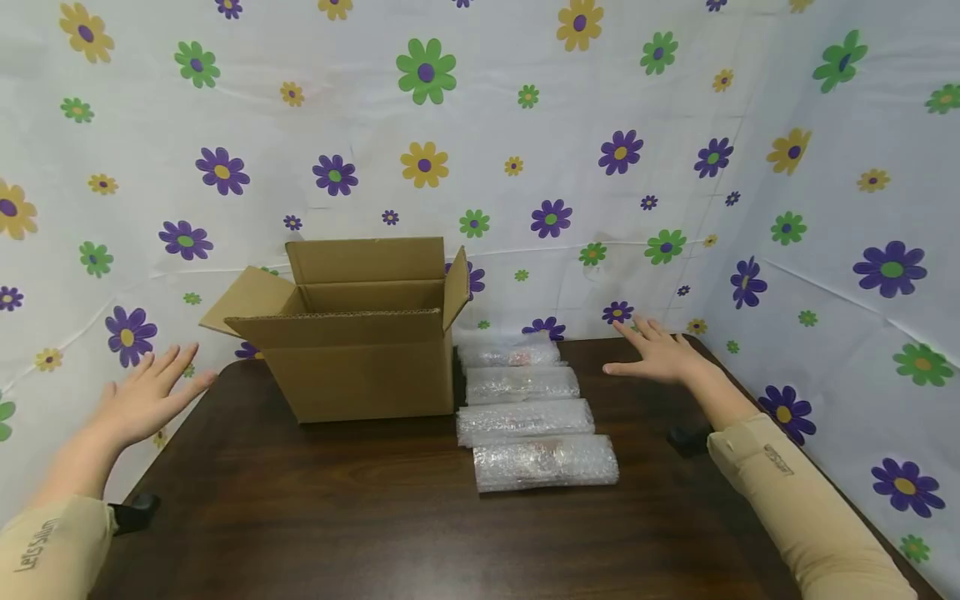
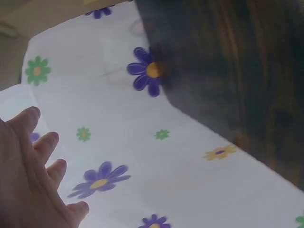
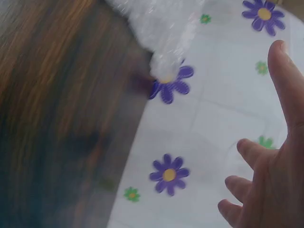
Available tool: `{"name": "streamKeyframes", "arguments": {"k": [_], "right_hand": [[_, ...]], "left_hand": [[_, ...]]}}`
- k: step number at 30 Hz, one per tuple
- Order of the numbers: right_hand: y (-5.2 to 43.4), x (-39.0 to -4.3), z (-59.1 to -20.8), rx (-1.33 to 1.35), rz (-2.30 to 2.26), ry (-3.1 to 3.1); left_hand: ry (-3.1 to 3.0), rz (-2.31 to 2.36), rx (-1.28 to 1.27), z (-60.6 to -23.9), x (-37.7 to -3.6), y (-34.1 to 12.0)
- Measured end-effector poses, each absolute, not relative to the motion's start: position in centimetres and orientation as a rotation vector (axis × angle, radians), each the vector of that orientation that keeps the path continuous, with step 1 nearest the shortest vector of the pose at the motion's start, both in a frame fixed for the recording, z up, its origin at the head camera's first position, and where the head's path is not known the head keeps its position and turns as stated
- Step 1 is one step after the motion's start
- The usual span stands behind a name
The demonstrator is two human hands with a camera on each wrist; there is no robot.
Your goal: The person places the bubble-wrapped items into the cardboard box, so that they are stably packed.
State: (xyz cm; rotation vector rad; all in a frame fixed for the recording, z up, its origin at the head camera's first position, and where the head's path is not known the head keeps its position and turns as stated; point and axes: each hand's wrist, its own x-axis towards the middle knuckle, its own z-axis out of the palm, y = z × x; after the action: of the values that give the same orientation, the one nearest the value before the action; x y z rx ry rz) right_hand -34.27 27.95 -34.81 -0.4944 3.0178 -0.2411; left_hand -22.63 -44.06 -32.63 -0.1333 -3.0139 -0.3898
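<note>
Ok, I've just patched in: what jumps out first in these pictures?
An open cardboard box stands at the back of the dark wooden table, flaps up. Right beside it four bubble-wrapped bundles lie in a row running toward the camera. The left hand and the right hand are spread open on either side, holding nothing, with flowered cloth all around.

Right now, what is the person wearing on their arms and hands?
Both arms are in long beige sleeves. The left sleeve has small dark lettering near the cuff, and the right sleeve has a small dark mark near its cuff too. A black wrist camera mount pokes out by the left cuff, and another sits by the right. The left hand and right hand are bare, no gloves.
</note>
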Motion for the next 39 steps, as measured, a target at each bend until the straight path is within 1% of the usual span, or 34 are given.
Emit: {"name": "streamKeyframes", "arguments": {"k": [6,11,18,24,31,35,39], "right_hand": [[26.3,-32.9,-33.7,-0.644,-0.270,3.004],[24.6,-31.3,-33.8,-0.796,-0.303,2.958],[21.6,-28.6,-34.9,-1.070,-0.476,2.765],[19.3,-26.5,-36.1,-1.197,-0.608,2.550],[17.7,-25.5,-37.6,-1.283,-0.627,2.482],[17.5,-25.4,-38.2,-1.288,-0.643,2.462],[17.6,-25.2,-38.5,-1.255,-0.670,2.449]], "left_hand": [[-2.940,-0.404,-0.139,-30.0,-22.4,-43.9],[-2.882,-0.458,-0.189,-27.2,-22.4,-42.8],[-2.847,-0.466,-0.302,-23.8,-23.2,-39.4],[-2.869,-0.530,-0.392,-21.6,-24.3,-36.3],[-2.906,-0.747,-0.498,-20.4,-26.1,-34.7],[-2.988,-0.887,-0.455,-20.5,-26.9,-34.3],[-3.102,-0.933,-0.410,-21.0,-27.8,-34.1]]}}
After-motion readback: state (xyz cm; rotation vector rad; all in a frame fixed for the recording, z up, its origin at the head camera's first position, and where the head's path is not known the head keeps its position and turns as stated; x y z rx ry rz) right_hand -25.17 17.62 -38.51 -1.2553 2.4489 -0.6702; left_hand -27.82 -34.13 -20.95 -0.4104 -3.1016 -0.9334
